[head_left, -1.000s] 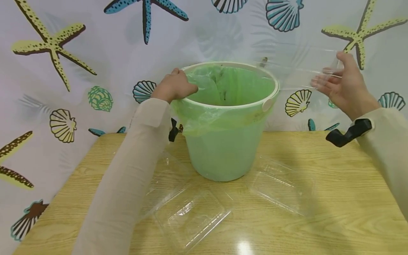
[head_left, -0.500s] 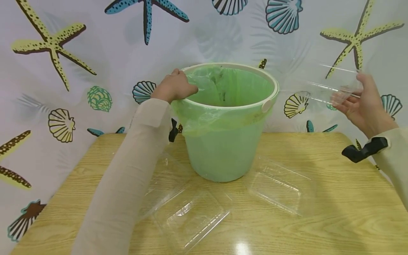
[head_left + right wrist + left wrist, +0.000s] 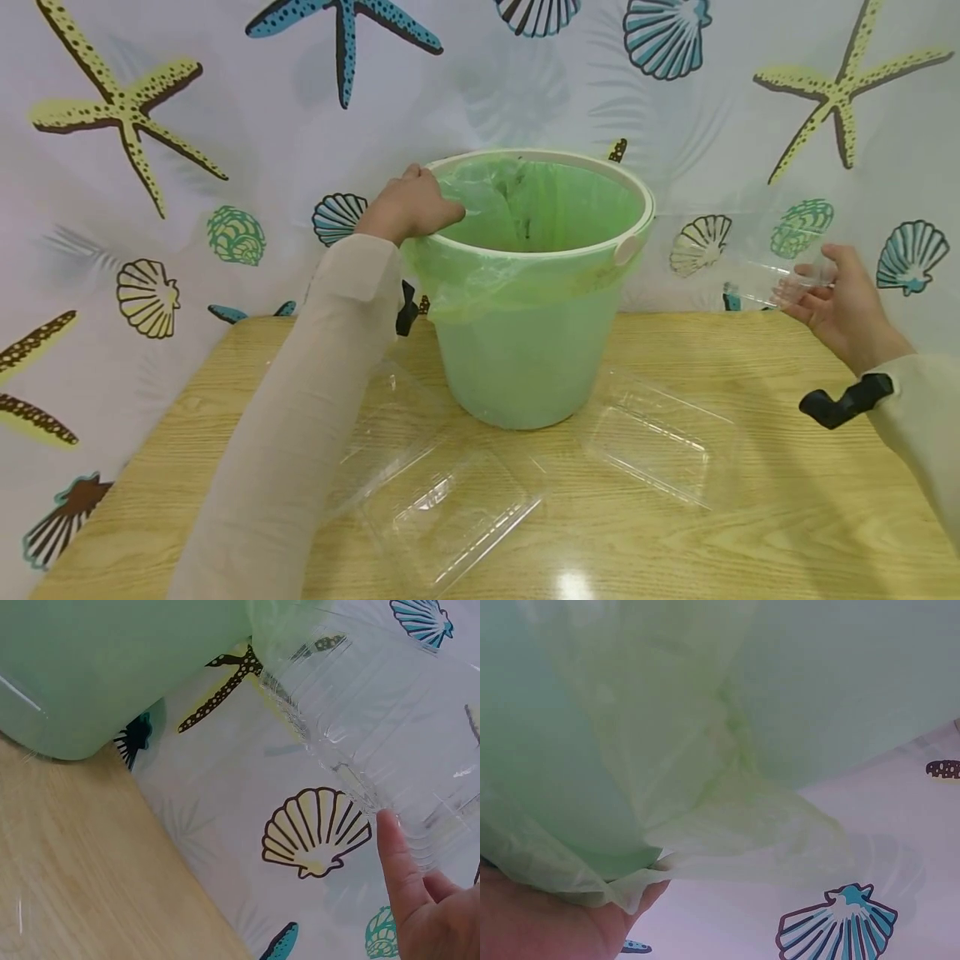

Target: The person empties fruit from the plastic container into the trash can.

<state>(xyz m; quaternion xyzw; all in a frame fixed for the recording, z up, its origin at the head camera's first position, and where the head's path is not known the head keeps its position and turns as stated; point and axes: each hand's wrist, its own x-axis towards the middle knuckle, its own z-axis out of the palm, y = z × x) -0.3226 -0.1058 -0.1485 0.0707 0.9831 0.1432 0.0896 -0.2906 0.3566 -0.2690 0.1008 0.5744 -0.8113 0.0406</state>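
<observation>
In the head view my left hand (image 3: pixel 411 204) grips the left rim of a pale green bucket (image 3: pixel 525 367), over its green plastic bag liner (image 3: pixel 480 287). The left wrist view catches part of that hand (image 3: pixel 562 922) against the loose folds of the bag (image 3: pixel 757 825). Right of the bucket, above the table, my right hand (image 3: pixel 843 308) holds a clear plastic container (image 3: pixel 765 279) by its right end. Up close in the right wrist view, a finger touches the ribbed edge of this container (image 3: pixel 390 735); its far end reaches toward the bucket.
Several clear plastic pieces lie around the bucket's foot: a shallow tray (image 3: pixel 457 508) in front, one tray (image 3: pixel 663 442) to the right, another piece (image 3: pixel 382 417) partly behind my left sleeve. The wooden table (image 3: pixel 810 517) ends at a patterned cloth backdrop (image 3: pixel 285 167).
My right hand has moved right, then down, carrying the clear container away from above the bucket's right side. My left hand stays on the rim.
</observation>
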